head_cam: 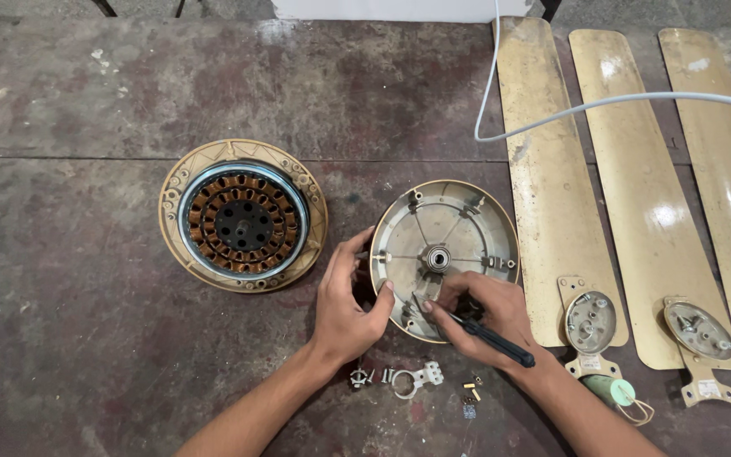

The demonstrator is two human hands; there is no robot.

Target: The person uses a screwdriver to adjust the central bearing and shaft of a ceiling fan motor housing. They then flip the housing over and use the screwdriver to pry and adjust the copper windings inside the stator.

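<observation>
A round metal fan motor cover [458,222] lies hollow side up, with a bearing at its centre. My left hand [347,303] grips the cover's near left rim. My right hand [482,315] holds a black-handled screwdriver [488,337], its tip pressed against the inside of the cover near the front rim. To the left lies the other motor half [243,216], a gold-rimmed disc with copper windings around a black core.
Three gold fan blades [636,178] lie side by side at the right, with metal brackets at their near ends. A white cable [552,114] crosses over them. Small screws, a white clip [416,377] and other bits sit between my forearms. A green capacitor [611,391] lies by my right wrist.
</observation>
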